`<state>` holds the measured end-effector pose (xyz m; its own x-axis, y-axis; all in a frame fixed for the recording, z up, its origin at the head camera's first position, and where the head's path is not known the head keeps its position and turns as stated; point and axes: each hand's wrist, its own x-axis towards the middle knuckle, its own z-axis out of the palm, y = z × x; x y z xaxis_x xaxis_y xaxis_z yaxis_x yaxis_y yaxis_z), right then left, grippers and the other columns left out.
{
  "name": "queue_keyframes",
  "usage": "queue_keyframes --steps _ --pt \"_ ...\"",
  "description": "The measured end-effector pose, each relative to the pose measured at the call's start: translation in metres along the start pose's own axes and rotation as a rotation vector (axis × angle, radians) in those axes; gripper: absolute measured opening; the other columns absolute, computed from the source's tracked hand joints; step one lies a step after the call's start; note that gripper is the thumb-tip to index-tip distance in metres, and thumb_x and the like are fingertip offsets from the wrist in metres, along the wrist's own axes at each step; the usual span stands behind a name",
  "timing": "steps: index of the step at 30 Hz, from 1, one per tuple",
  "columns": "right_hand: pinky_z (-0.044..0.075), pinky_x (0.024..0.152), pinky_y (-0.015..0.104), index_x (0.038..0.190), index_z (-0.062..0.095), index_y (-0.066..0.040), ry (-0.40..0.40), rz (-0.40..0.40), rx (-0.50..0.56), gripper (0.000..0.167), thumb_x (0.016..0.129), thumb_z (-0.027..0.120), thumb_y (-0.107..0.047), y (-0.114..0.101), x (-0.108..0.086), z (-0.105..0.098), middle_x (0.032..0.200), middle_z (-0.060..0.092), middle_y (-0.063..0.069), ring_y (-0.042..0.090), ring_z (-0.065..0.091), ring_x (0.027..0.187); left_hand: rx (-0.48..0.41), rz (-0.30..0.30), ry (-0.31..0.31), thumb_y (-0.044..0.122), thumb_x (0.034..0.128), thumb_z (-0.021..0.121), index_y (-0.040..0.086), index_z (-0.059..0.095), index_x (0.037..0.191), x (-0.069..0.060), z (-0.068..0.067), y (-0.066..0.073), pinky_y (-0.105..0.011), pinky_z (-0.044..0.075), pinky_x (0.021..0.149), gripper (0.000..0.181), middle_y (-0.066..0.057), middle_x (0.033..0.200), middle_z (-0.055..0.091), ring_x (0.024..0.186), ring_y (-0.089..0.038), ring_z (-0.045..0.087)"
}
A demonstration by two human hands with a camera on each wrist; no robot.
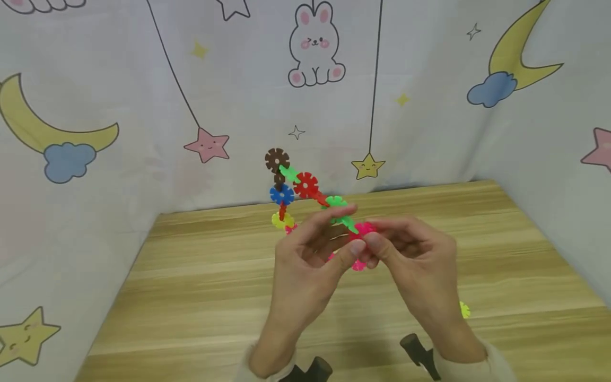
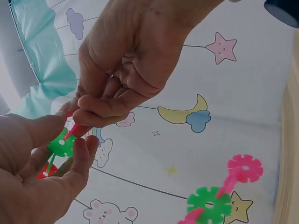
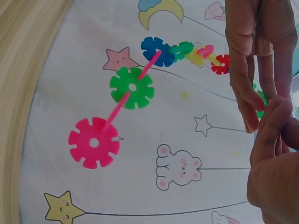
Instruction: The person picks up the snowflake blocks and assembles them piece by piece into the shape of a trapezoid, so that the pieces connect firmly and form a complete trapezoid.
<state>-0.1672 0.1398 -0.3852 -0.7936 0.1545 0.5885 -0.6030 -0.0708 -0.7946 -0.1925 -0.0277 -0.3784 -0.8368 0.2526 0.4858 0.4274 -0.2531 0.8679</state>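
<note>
A chain of notched plastic discs, in brown, blue, red, yellow, green and pink, hangs in a loop between and behind the hands. The brown disc [image 1: 277,160] is highest, with a red disc [image 1: 305,185] to its right. My left hand [image 1: 303,273] grips the chain around a green disc [image 2: 61,143], its thumb tip at the joint. My right hand [image 1: 425,270] pinches a pink disc [image 1: 365,228] against that green one; fingers partly hide the joint. In the right wrist view, the chain's hanging part shows a green disc [image 3: 132,87] and a pink disc [image 3: 94,143].
Below the hands lies a wood-grain table [image 1: 200,297]. A yellow disc [image 1: 465,310] peeks out beside the right wrist, partly covered. White cloth [image 1: 248,101] printed with moons, stars and a rabbit encloses the back and sides. Dark wrist-camera mounts [image 1: 420,354] show near the sleeves.
</note>
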Motion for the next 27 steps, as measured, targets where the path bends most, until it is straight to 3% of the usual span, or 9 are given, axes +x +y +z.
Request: queue_keyframes --steps 5,9,13,17,21,24,27 --pt "0.065 0.067 0.029 0.121 0.075 0.008 -0.113 0.07 -0.105 0.023 0.098 0.069 0.01 0.007 -0.001 -0.014 0.103 0.084 0.0 0.015 0.077 0.073 0.068 -0.116 0.046 0.001 0.0952 0.079 0.009 0.075 0.131 0.003 -0.002 -0.002 -0.035 0.065 0.097 0.037 -0.012 0.13 0.076 0.104 -0.022 0.079" --pt "0.065 0.071 0.029 0.133 0.071 0.001 -0.169 0.167 -0.296 0.03 0.103 0.065 0.004 0.012 -0.012 -0.041 0.108 0.083 -0.004 0.015 0.08 0.084 0.089 -0.13 0.083 0.002 0.095 0.079 0.011 0.075 0.131 0.005 -0.006 -0.006 -0.034 0.065 0.097 0.038 -0.011 0.127 0.077 0.102 -0.021 0.08" --pt "0.063 0.075 0.023 0.134 0.072 -0.011 -0.188 0.316 -0.566 0.028 0.106 0.069 -0.012 0.026 -0.033 -0.088 0.118 0.081 0.0 0.004 0.076 0.093 0.101 -0.118 0.1 0.003 0.0965 0.078 0.014 0.074 0.134 0.007 -0.011 -0.008 -0.033 0.065 0.097 0.039 -0.008 0.126 0.076 0.102 -0.021 0.079" --pt "0.058 0.071 0.021 0.13 0.073 -0.014 -0.299 0.409 -0.949 0.03 0.102 0.076 -0.023 0.049 -0.064 -0.153 0.123 0.078 0.009 -0.005 0.068 0.091 0.103 -0.122 0.108 0.004 0.0979 0.076 0.012 0.071 0.137 0.008 -0.013 -0.007 -0.033 0.066 0.094 0.04 -0.01 0.126 0.074 0.1 -0.022 0.08" --pt "0.058 0.069 0.043 0.131 0.068 -0.001 -0.402 0.438 -1.203 0.046 0.093 0.084 -0.021 0.065 -0.088 -0.197 0.111 0.077 0.019 0.021 0.07 0.09 0.089 -0.121 0.121 0.004 0.0988 0.075 0.012 0.07 0.137 0.009 -0.014 -0.007 -0.034 0.067 0.092 0.04 -0.01 0.124 0.07 0.096 -0.022 0.08" --pt "0.057 0.068 0.055 0.133 0.066 -0.001 -0.447 0.476 -1.252 0.054 0.089 0.087 -0.022 0.066 -0.093 -0.203 0.112 0.073 0.024 0.038 0.067 0.098 0.086 -0.123 0.125 0.004 0.0998 0.073 0.015 0.07 0.136 0.01 -0.015 -0.007 -0.031 0.066 0.089 0.038 -0.009 0.124 0.068 0.093 -0.021 0.08" --pt "0.057 0.068 0.052 0.131 0.067 -0.006 -0.478 0.486 -1.26 0.051 0.087 0.088 -0.023 0.069 -0.092 -0.202 0.116 0.069 0.027 0.037 0.067 0.099 0.081 -0.13 0.133 0.004 0.1002 0.072 0.016 0.07 0.136 0.009 -0.015 -0.007 -0.031 0.066 0.087 0.038 -0.009 0.126 0.067 0.092 -0.02 0.08"
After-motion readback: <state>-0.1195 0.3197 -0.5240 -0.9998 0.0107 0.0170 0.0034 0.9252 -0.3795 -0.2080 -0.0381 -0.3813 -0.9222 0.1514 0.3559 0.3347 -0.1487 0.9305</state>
